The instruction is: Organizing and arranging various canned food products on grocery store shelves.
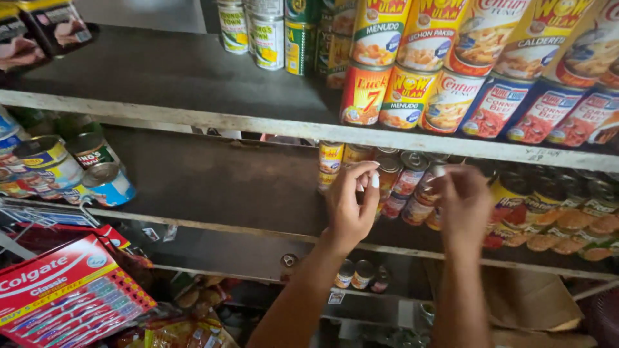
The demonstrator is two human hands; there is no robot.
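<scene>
Here, far left, the red flat toothbrush pack (61,293) on a hanging rack is cut off by the frame's edge, as are the tilted, blurred round tins with blue and yellow labels (64,169) on the middle shelf. Right of them the dark middle shelf board (213,183) lies bare up to the hands: open room, bounded in front by its pale worn lip. The grey upper shelf board (161,71) is likewise bare at left.

Left hand (351,203), fingers curled and drawn together, thumb and forefinger nipping at the rim of a small stacked tin with a red-and-yellow label (387,175); whether it really grips it I cannot tell. Right hand (463,203), seen from the back, fingers bunched toward a small tin with a silver lid (433,174); the fingertips are blurred, contact unclear.

Both tins sit in the stacked row under the upper shelf's edge, which hides their tops. Far right, tall orange-labelled cans (554,212) crowd the shelf, cut off by the frame.
</scene>
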